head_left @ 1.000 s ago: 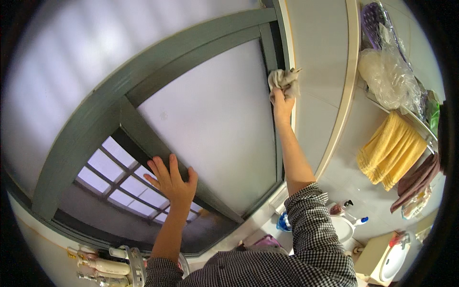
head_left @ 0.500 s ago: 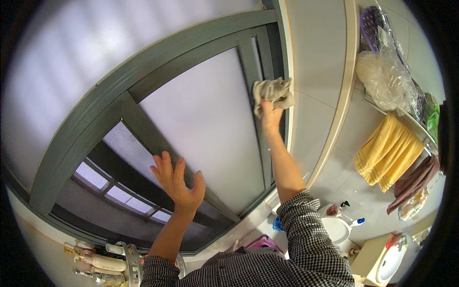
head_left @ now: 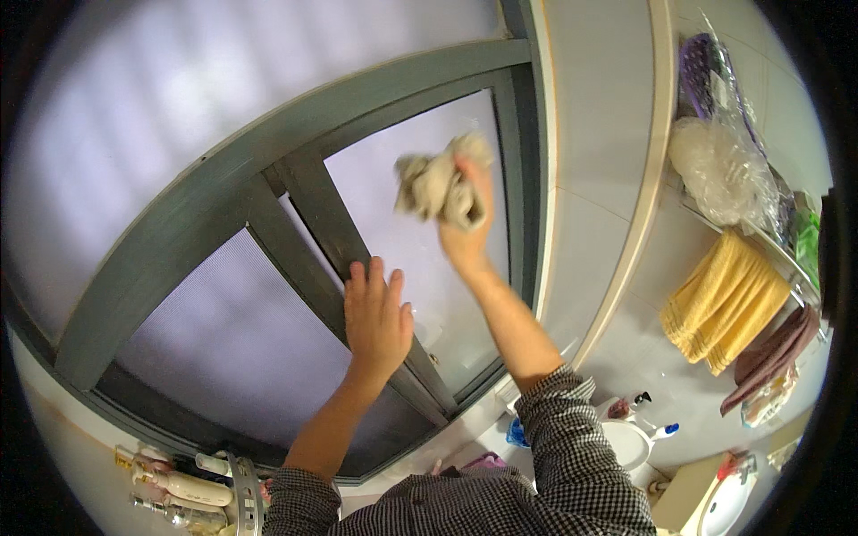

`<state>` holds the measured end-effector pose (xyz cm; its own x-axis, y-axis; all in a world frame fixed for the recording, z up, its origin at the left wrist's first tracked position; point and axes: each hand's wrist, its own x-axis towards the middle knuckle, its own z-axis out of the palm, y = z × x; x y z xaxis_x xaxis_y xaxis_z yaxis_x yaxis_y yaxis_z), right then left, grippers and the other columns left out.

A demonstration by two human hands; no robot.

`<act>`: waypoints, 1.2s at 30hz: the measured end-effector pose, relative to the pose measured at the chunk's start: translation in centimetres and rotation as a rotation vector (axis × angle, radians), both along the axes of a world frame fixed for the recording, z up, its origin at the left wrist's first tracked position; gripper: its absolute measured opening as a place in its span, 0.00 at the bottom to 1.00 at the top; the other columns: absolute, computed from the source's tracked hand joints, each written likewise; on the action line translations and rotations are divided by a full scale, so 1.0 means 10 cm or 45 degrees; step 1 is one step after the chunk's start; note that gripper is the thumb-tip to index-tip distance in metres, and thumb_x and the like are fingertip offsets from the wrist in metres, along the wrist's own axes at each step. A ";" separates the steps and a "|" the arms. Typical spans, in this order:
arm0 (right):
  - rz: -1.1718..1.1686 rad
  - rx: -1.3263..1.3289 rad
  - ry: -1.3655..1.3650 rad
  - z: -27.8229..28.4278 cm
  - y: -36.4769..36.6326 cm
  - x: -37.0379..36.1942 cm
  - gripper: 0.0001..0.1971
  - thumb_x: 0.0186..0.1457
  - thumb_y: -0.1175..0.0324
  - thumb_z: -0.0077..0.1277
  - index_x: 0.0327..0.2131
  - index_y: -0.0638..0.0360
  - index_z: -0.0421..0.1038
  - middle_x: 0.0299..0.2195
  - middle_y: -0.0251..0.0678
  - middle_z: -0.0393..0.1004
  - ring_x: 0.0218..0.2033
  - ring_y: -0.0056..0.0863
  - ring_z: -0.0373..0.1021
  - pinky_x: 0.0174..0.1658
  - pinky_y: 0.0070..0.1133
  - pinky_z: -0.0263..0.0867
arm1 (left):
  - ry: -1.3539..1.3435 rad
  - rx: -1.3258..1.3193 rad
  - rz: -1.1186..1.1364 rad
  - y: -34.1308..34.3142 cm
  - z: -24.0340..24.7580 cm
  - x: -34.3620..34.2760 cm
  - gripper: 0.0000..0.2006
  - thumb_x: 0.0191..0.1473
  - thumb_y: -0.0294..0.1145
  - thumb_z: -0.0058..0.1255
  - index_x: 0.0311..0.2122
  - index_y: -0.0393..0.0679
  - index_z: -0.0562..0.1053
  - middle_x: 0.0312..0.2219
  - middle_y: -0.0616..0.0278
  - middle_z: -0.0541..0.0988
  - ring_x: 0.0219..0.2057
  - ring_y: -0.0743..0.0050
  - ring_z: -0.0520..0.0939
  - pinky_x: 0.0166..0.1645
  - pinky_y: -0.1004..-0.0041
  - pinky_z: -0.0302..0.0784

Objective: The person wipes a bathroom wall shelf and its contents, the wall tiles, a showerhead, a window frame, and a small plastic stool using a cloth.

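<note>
A large grey-framed sliding window (head_left: 295,116) with frosted panes fills the left and middle of the view. My left hand (head_left: 377,323) lies on its middle upright bars, fingers stretched out and close together, holding nothing. Up and to the right, my right hand (head_left: 472,219) grips a bunched beige cloth (head_left: 438,183) in front of the right-hand frosted pane (head_left: 380,170). The cloth is slightly blurred and hides part of the fingers. Whether it touches the glass, I cannot tell. Left of the bars is a finely meshed panel (head_left: 223,322).
On the right wall, a yellow towel (head_left: 726,299) and a brown cloth (head_left: 773,357) hang below a shelf with plastic bags (head_left: 724,170). A white basin (head_left: 728,505) is at lower right. Bottles (head_left: 192,489) stand in a metal rack (head_left: 246,496) at lower left.
The window panels have shifted: the upright bars now stand together near the middle and the meshed area is wider. My left hand moved right onto the bars; my right hand brought the cloth left.
</note>
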<state>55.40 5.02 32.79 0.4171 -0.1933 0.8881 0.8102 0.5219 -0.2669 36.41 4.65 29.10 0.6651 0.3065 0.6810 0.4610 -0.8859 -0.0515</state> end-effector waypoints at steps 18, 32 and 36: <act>-0.107 -0.265 -0.374 -0.19 0.45 -0.23 0.10 0.43 0.70 0.52 0.31 0.61 0.71 0.44 0.41 0.69 0.50 0.46 0.62 0.50 0.34 0.60 | -0.192 0.521 -0.160 0.17 0.49 0.49 0.21 0.49 0.25 0.43 0.50 0.37 0.62 0.53 0.42 0.58 0.56 0.38 0.57 0.57 0.48 0.51; 0.012 -0.511 -0.080 -1.74 -0.04 -0.11 0.15 0.46 0.76 0.49 0.40 0.68 0.68 0.38 0.47 0.70 0.45 0.44 0.65 0.53 0.37 0.57 | -0.314 0.135 -0.427 0.39 -0.97 0.94 0.12 0.47 0.23 0.45 0.41 0.38 0.70 0.30 0.54 0.72 0.31 0.56 0.72 0.32 0.61 0.66; -0.082 -0.152 -0.256 -0.39 0.05 0.53 0.14 0.46 0.76 0.48 0.40 0.65 0.68 0.47 0.48 0.66 0.51 0.49 0.60 0.54 0.37 0.55 | -0.489 0.311 -0.296 0.17 0.34 1.42 0.13 0.49 0.26 0.47 0.42 0.47 0.71 0.37 0.65 0.73 0.42 0.63 0.72 0.43 0.62 0.62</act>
